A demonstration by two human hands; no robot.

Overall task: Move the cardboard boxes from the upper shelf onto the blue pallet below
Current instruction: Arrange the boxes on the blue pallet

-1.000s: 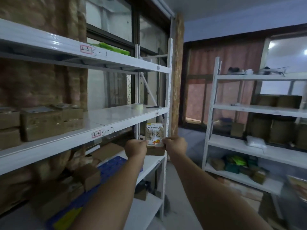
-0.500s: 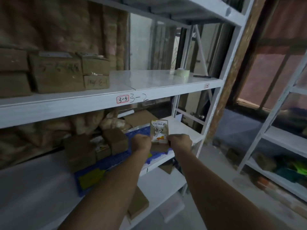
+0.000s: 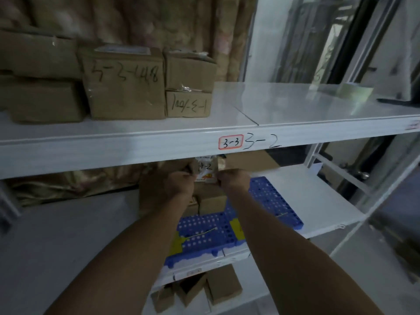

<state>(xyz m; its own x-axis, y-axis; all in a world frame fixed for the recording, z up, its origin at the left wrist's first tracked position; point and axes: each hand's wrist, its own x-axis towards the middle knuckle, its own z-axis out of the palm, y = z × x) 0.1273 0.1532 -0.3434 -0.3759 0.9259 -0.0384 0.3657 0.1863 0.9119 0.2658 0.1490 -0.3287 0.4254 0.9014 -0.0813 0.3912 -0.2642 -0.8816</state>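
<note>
A small carton (image 3: 206, 170) with a white printed label marked "4-2" is gripped between my left hand (image 3: 180, 183) and my right hand (image 3: 233, 179). I hold it under the lip of the upper shelf (image 3: 136, 142), over brown boxes (image 3: 210, 202) stacked at the back of the blue pallet (image 3: 263, 198). The pallet lies on the lower white shelf and has yellow patches. Several cardboard boxes (image 3: 123, 85) with handwritten numbers stand on the left part of the upper shelf.
A tape roll (image 3: 355, 92) and a dark pen (image 3: 396, 102) lie at the upper shelf's right end. More cardboard boxes (image 3: 200, 289) sit on the shelf under the pallet. White shelf uprights (image 3: 316, 155) stand at the right, crumpled fabric behind.
My view has dropped and closed in on the shelves. Both hands have carried the small carton forward and down, from the open aisle to under the upper shelf, above the pallet.
</note>
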